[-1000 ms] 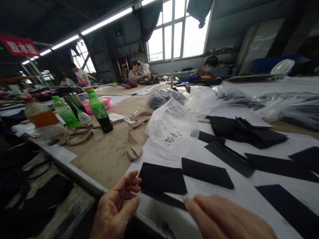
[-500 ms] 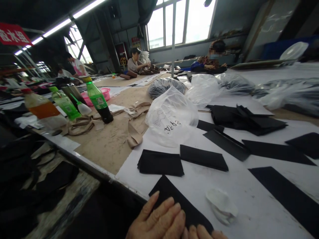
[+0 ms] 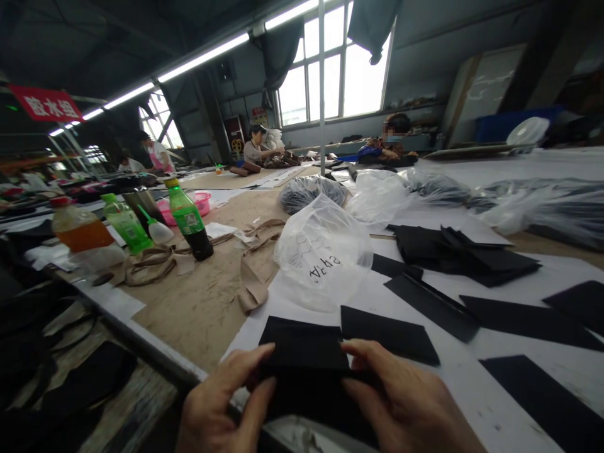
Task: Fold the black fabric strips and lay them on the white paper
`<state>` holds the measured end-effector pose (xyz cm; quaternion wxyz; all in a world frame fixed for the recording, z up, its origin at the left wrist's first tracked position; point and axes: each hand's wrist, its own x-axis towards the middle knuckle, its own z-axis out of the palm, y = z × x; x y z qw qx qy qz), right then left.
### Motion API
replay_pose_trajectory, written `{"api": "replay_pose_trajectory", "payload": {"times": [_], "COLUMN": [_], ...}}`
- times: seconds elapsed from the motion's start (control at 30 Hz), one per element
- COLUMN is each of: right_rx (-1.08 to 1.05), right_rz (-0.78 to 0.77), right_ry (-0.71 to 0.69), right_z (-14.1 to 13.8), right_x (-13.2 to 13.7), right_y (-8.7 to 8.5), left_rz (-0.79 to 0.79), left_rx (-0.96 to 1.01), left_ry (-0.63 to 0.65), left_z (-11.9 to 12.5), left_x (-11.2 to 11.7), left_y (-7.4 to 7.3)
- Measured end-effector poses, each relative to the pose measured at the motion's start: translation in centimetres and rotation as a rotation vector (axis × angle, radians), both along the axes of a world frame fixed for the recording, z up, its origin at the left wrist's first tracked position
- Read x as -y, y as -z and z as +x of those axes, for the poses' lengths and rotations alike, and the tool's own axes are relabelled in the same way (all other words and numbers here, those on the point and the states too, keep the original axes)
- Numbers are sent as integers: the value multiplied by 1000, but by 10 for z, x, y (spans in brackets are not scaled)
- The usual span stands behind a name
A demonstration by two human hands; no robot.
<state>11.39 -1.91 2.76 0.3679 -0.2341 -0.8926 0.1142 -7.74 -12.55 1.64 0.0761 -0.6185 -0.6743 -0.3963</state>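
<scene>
Both my hands hold one black fabric piece (image 3: pixel 309 387) just above the near edge of the white-covered table (image 3: pixel 476 402). My left hand (image 3: pixel 221 402) pinches its left end with thumb and fingers. My right hand (image 3: pixel 406 402) grips its right end, fingers closed. Right behind the held piece lies a small stack of black fabric pieces (image 3: pixel 302 333), with another black piece (image 3: pixel 387 333) beside it to the right.
More black strips (image 3: pixel 523 318) and a loose black pile (image 3: pixel 462 251) lie farther right. A clear plastic bag (image 3: pixel 323 251) sits behind the stack. Drink bottles (image 3: pixel 189 217) and tan strips (image 3: pixel 250 283) are at left. Other people work at far tables.
The black piece that lay flat under my left hand at the table edge is now lifted and held at both ends. The white wad seen half a second ago is out of sight.
</scene>
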Motion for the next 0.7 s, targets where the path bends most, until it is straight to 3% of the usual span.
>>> {"api": "replay_pose_trajectory", "payload": {"times": [0.13,0.3,0.5,0.7], "right_rx": [116,281,389,246], "right_rz": [23,89,141,253], "right_ry": [126,241,105,121], "right_z": [-24,-36,-40,-44], "right_x": [-17,-27,-35,-38], "right_y": [6,6,8,16], "left_rz": [-91,-110,-145,-197], "left_rx": [-19,-164,-154,-86], "left_ry": [-123,-194,-195,-199], "left_z": [-9,-17,-24,-24], "left_x": [-32,-43,-46,-47], "left_y": [1,17,31,25]}}
